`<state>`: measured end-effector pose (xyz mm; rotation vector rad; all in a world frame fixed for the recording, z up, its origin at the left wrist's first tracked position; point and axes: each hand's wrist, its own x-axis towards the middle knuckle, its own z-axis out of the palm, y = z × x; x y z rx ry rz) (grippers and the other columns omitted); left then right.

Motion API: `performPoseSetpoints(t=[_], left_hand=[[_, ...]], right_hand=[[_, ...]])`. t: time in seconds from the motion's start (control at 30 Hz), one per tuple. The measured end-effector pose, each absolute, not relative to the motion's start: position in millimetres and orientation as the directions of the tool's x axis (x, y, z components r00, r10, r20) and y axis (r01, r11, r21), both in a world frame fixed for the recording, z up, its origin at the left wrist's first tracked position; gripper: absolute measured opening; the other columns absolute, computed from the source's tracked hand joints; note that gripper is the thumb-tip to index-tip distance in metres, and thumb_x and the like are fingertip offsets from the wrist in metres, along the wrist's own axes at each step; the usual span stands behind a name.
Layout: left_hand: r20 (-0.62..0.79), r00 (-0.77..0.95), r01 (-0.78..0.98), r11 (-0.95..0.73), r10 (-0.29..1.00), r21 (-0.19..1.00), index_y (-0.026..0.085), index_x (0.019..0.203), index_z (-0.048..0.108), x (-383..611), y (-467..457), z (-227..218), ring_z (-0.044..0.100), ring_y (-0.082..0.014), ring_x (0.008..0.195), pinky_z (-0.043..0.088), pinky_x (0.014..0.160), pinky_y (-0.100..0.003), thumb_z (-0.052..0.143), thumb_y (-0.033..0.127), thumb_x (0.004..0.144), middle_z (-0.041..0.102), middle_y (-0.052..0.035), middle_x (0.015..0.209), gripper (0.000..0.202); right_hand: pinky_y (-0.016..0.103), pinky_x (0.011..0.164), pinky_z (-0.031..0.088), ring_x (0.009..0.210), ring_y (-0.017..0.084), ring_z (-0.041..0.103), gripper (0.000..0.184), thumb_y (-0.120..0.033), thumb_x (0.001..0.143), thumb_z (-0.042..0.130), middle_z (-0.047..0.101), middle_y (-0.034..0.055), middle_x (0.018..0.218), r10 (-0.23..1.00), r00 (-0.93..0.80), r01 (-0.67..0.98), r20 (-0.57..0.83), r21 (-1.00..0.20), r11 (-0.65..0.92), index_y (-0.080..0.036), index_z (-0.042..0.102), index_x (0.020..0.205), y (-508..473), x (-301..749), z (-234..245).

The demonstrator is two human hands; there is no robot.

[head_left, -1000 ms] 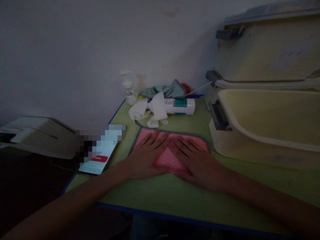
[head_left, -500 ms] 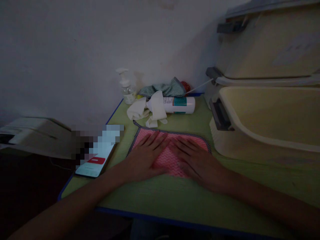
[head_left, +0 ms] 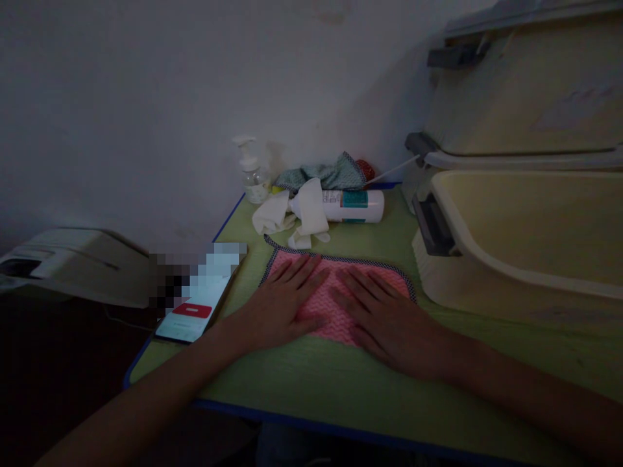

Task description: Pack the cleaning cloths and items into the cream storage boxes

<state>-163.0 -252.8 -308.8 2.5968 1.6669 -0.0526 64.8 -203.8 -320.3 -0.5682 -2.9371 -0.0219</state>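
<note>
A pink cleaning cloth point(head_left: 335, 319) with a dark checked border and a hanging loop lies spread on the green table point(head_left: 302, 383). My left hand point(head_left: 280, 308) rests flat on its left part, fingers stretched forward. On the right part lies my right hand point(head_left: 396, 324), palm down with the fingers apart. A strip of pink shows between the two hands; their palms hide the lower corners. Just beyond the cloth are a crumpled white cloth or tissue point(head_left: 272, 213) and a white bottle point(head_left: 357, 206) on its side.
A smartphone point(head_left: 195, 311) with a lit screen lies beside my left forearm. Against the wall stand a clear pump bottle point(head_left: 256, 181) and a bunched grey-green cloth point(head_left: 316, 175). Cream plastic bins point(head_left: 452, 279) with grey latches take up the right side. A pale appliance point(head_left: 82, 266) is at left.
My hands have moved slightly apart on the cloth, the right one a little to the right. The whole view has shifted slightly. The cloth lies as before.
</note>
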Motion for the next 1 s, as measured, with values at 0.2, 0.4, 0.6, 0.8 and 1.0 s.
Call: performPoseSetpoints(t=[0.2,0.4,0.6,0.8,1.0], left_hand=[[-0.032,0.429,0.903,-0.428,0.903,0.031,0.021,0.144,0.014,-164,-252,-311,0.007,-0.0247,0.140,0.016,0.112,-0.043,0.033,0.060,0.086,0.006,-0.0087,0.152,0.072],[-0.047,0.416,0.909,-0.414,0.908,0.041,0.020,0.143,0.017,-163,-252,-311,0.007,-0.0264,0.140,0.015,0.112,-0.044,0.031,0.060,0.087,0.009,-0.0099,0.152,0.071],[-0.033,0.407,0.913,-0.406,0.913,0.040,0.021,0.144,0.017,-163,-252,-311,0.008,-0.0259,0.140,0.015,0.112,-0.044,0.025,0.062,0.087,0.011,-0.0095,0.152,0.070],[-0.061,0.404,0.915,-0.402,0.913,0.045,0.019,0.144,0.016,-163,-252,-309,0.007,-0.0283,0.139,0.015,0.112,-0.046,0.023,0.062,0.087,0.010,-0.0106,0.152,0.071],[-0.040,0.403,0.915,-0.401,0.914,0.039,0.018,0.144,0.016,-162,-254,-311,0.004,-0.0309,0.139,0.015,0.112,-0.046,0.024,0.060,0.088,0.009,-0.0112,0.152,0.070]], right_hand=[[0.054,0.103,0.030,0.134,0.034,0.024,0.079,-0.060,0.080,0.048,0.027,0.0216,0.144,0.325,-0.941,0.320,0.096,-0.061,0.945,-0.008,0.033,0.138,-201,67,-312],[0.043,0.098,0.041,0.120,0.028,0.047,0.045,-0.039,0.087,0.048,0.052,0.0144,0.129,0.209,-0.963,0.223,0.172,0.067,0.973,-0.010,0.053,0.121,-208,66,-304],[0.032,0.086,0.049,0.103,0.019,0.058,0.030,-0.012,0.089,0.041,0.064,0.0044,0.113,0.079,-0.969,0.118,0.233,0.157,0.981,-0.015,0.058,0.114,-218,70,-291],[0.037,0.092,0.046,0.118,0.019,0.049,0.043,-0.007,0.087,0.038,0.052,0.0076,0.130,0.106,-0.984,0.115,0.140,0.055,0.992,-0.017,0.046,0.128,-215,91,-285],[0.036,0.093,0.046,0.119,0.018,0.048,0.041,-0.006,0.089,0.032,0.050,0.0093,0.132,0.151,-0.975,0.159,0.165,0.035,0.987,-0.015,0.047,0.127,-216,96,-290]])
